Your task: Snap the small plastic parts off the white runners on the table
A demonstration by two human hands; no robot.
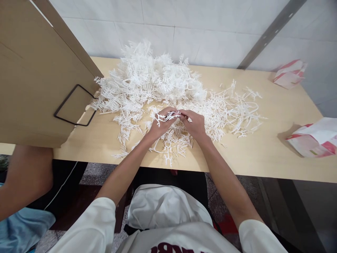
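Observation:
My left hand [160,127] is closed around a branched white plastic sprue [159,120], whose forked arms stick out over the knuckles. Against it, fingertips nearly touching, my right hand [195,123] pinches at the sprue's other end; what exactly lies between those fingers is too small to make out. Both hands are just above a spread of thin white plastic pieces [181,140] on the table. Another bare sprue [167,154] lies below my wrists near the front edge.
A tall heap of white branched plastic [158,77] stands behind my hands, with loose sprues [243,109] at its right. A cardboard sheet [39,77] blocks the left side; a co-worker's arm [28,175] is below it. Two red-and-white paper packets [314,138] sit at right.

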